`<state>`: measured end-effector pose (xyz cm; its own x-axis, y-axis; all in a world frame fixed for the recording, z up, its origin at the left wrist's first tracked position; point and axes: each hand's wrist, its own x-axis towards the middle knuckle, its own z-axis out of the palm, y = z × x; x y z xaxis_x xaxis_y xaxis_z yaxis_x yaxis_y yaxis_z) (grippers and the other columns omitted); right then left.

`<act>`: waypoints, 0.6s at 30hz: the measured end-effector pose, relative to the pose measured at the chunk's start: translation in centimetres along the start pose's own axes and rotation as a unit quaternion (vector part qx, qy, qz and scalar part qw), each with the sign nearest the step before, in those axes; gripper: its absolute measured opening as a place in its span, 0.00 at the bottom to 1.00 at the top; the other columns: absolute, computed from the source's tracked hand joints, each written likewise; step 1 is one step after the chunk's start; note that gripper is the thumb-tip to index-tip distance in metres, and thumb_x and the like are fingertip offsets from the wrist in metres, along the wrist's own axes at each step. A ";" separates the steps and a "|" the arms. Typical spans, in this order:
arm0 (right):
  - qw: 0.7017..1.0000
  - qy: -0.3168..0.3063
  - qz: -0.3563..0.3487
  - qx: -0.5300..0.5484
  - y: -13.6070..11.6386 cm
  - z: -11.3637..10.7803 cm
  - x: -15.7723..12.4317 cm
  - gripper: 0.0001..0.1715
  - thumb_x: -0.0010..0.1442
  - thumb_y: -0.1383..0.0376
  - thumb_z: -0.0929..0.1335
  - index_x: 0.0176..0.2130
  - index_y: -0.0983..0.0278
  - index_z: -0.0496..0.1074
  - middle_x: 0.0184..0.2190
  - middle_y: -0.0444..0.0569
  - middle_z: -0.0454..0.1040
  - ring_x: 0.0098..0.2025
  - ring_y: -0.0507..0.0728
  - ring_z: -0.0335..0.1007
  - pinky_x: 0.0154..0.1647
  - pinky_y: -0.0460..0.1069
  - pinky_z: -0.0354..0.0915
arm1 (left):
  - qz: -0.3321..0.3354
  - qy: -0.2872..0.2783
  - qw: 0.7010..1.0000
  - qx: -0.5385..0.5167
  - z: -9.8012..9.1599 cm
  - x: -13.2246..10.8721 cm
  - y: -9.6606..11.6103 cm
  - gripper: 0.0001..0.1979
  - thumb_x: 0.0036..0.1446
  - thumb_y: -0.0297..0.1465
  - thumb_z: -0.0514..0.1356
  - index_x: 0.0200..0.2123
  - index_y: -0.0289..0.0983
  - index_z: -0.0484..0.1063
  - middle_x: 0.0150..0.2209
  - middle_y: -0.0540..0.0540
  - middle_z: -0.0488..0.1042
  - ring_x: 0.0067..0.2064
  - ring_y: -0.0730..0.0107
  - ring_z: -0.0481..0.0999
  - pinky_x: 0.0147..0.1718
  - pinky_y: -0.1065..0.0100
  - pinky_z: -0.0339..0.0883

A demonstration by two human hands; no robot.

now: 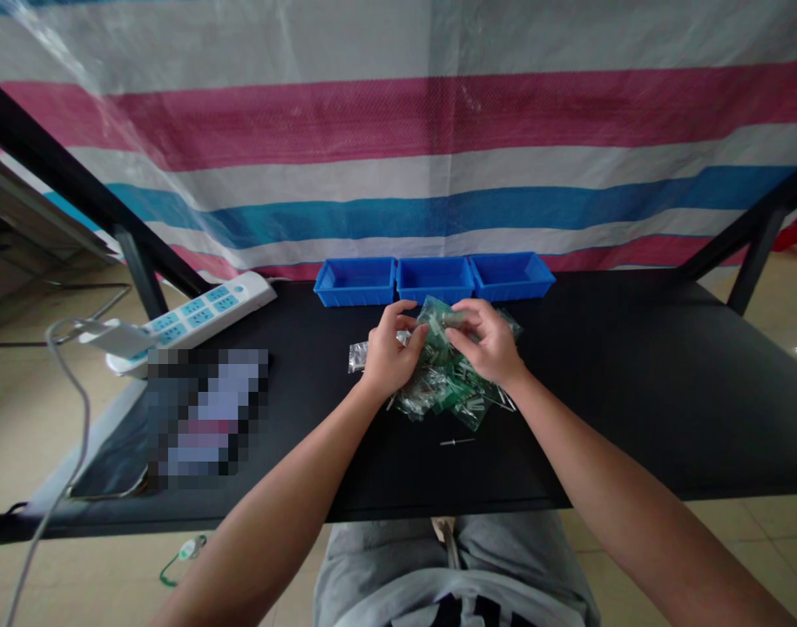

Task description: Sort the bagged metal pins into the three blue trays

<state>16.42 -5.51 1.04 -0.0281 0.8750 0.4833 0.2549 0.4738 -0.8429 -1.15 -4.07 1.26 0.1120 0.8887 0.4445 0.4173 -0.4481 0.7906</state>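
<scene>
A heap of small clear plastic bags [445, 387] with green contents lies in the middle of the black table [633, 392]. My left hand [388, 353] and my right hand [486, 344] meet above the heap, fingers pinched on one small bag [438, 318] held between them. A thin metal pin [456, 442] lies loose on the table just in front of the heap.
Three blue plastic bins [434, 279] stand in a row behind the heap. A white power strip [195, 318] with a plugged-in adapter lies at the left, beside a blurred-out flat object [206, 418]. A striped tarp hangs behind the table.
</scene>
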 end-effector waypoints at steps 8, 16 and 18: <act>0.989 0.130 0.069 0.010 1.9 -2.3 1.8 0.14 0.51 0.59 0.70 0.37 0.64 0.75 0.31 0.48 0.77 0.29 0.54 0.69 0.31 0.49 0.65 | 0.028 0.030 0.994 0.096 -1.3 1.4 -0.7 0.17 0.57 0.37 0.58 0.48 0.39 0.66 0.46 0.43 0.77 0.46 0.63 0.76 0.46 0.62 0.69; 0.972 0.203 0.120 -0.015 6.6 -6.5 4.5 0.40 0.44 0.59 0.71 0.56 0.66 0.66 0.49 0.58 0.73 0.36 0.56 0.70 0.40 0.55 0.68 | -0.054 0.110 0.977 0.173 -3.0 3.5 -4.6 0.15 0.55 0.34 0.56 0.46 0.36 0.69 0.46 0.42 0.75 0.49 0.59 0.73 0.47 0.59 0.68; 0.973 0.178 0.123 -0.082 6.8 -7.3 4.3 0.43 0.44 0.59 0.71 0.59 0.64 0.64 0.54 0.60 0.70 0.39 0.58 0.71 0.44 0.57 0.67 | -0.050 0.110 0.975 0.188 -3.2 3.7 -5.0 0.16 0.54 0.33 0.56 0.46 0.35 0.70 0.46 0.41 0.75 0.50 0.57 0.72 0.49 0.57 0.67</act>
<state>25.07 0.76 -0.83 0.3815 0.8565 0.3477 0.3626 0.2073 -0.9086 -5.73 1.14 0.26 -0.1253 0.8656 0.4848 0.7213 -0.2560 0.6436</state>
